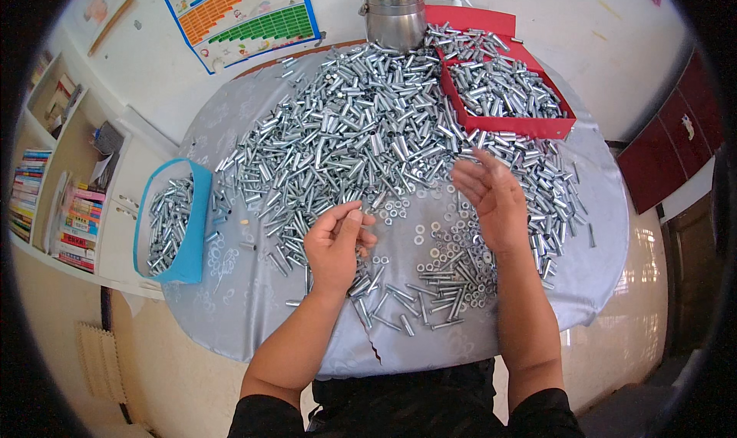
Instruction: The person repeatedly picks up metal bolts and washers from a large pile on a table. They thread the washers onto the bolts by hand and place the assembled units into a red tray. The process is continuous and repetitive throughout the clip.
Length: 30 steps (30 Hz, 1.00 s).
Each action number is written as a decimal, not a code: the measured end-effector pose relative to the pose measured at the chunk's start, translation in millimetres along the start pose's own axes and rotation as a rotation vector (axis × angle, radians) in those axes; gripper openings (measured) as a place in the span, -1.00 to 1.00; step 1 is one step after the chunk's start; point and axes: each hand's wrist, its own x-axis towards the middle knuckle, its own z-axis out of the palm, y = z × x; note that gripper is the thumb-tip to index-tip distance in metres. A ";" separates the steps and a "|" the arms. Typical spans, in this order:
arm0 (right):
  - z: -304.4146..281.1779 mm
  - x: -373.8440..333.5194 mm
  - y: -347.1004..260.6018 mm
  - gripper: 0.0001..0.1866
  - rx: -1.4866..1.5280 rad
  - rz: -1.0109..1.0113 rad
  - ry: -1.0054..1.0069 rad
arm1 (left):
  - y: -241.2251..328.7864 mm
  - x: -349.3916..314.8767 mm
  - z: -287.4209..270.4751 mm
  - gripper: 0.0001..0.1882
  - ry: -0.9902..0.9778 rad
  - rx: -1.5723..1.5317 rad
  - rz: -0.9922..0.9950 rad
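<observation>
My left hand (pixel 335 242) is raised over the near edge of a big heap of metal sleeves and bolts (pixel 338 138). Its fingers are curled, thumb against forefinger; whatever they pinch is too small to make out. To the right, my right hand (pixel 495 200) hovers with its fingers stretched out and nothing visible in it. Loose washers (pixel 435 237) lie on the cloth between the two hands. Closer to me, several long bolts (pixel 441 300) are spread beside more washers and nuts, partly hidden by my right forearm.
A blue bin (pixel 201 227) of metal sleeves stands at the table's left edge. At the back right sits a red box (pixel 522 125) full of metal parts, with a lidded steel pot (pixel 394 23) beside it. A grey cloth (pixel 246 315) covers the round table.
</observation>
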 end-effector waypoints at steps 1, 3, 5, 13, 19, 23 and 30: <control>-11.5 1.3 5.5 -0.56 -0.048 0.037 -0.030 | 0.7 -0.2 0.9 -0.81 0.007 0.010 0.006; -12.2 0.1 9.1 -0.63 -0.118 0.080 0.010 | 0.5 -0.9 1.1 -0.82 0.008 0.018 0.017; -12.5 -0.8 9.2 -0.65 -0.173 0.114 0.021 | -0.5 -1.4 0.5 -0.82 -0.003 0.014 0.028; -12.7 -0.7 12.6 -0.69 -0.230 0.172 0.075 | 0.3 -2.2 0.0 -0.81 -0.012 0.015 0.009; -14.8 0.3 15.0 -0.71 -0.232 0.170 0.078 | -0.8 -2.0 0.8 -0.80 0.007 0.015 0.028; -14.3 0.4 11.5 -0.74 -0.266 0.115 0.124 | -1.6 -1.4 0.6 -0.81 0.020 0.006 0.049; -16.3 2.2 1.4 -0.82 -0.550 0.006 0.158 | 1.2 -1.2 0.1 -0.82 0.051 -0.014 0.067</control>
